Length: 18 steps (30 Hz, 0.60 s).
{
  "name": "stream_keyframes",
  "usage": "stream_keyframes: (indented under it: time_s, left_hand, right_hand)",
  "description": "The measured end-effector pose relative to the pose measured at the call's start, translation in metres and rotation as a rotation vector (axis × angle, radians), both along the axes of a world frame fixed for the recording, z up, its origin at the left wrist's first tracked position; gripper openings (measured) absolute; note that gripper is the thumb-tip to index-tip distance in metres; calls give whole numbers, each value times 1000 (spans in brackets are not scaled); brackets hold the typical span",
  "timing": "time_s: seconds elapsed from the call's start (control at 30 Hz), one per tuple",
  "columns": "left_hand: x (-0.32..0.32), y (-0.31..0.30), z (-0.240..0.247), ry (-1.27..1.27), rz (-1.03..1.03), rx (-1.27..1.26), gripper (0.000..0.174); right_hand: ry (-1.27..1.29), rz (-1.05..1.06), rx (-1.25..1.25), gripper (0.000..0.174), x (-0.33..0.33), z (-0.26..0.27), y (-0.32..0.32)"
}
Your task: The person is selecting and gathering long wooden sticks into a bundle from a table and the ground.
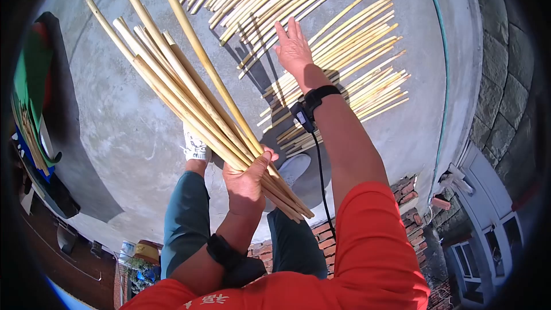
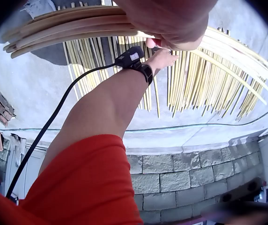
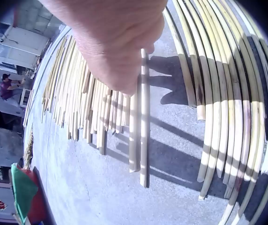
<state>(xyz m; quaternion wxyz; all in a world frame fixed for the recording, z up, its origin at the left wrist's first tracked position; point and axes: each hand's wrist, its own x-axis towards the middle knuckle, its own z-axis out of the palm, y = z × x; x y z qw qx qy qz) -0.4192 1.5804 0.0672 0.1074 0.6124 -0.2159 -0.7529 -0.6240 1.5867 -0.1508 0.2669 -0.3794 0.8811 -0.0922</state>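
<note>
My left hand point(image 1: 245, 188) grips a bundle of long peeled sticks point(image 1: 229, 140) near its lower end; the sticks fan out to the upper left. In the left wrist view, that hand point(image 2: 171, 21) is wrapped round the bundle point(image 2: 73, 27). Fingers extended, my right hand point(image 1: 294, 51) is over the gap between two groups of sticks laid on the concrete. The right wrist view shows the hand point(image 3: 117, 47) above two pale sticks point(image 3: 144, 117); whether it touches them is hidden.
More sticks lie in rows on the concrete point(image 1: 126, 115). A green hose point(image 1: 445, 80) runs beyond them, beside a block wall point(image 1: 508, 57). Bricks point(image 1: 327, 244) border the near edge. A green cloth point(image 1: 35, 69) is at left. A seated person point(image 3: 10, 89) appears in the right wrist view.
</note>
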Motion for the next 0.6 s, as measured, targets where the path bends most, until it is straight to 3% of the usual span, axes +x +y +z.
stream_keyframes:
  time_s: [0.17,0.37,0.5,0.57,0.6]
  left_hand:
    - [-1,-25,2,-20,67,44,16]
    - [-7,-47,7,41,99,100,13]
    - [-9,-52,5,46,127,108,17]
    - [-12,-57,7,43,140,105,16]
    - [-13,-58,8,43,141,106,16]
  right_hand:
    - [130,122,85,61,-27,-14,-71]
    - [128,66,107,76,-9,-24,-45]
    - [47,96,-21,69,-13,-20,-26]
    - [22,-110,-103,62,-18,-12,-28]
    - [135,-100,-66,57,-19,-18,-26]
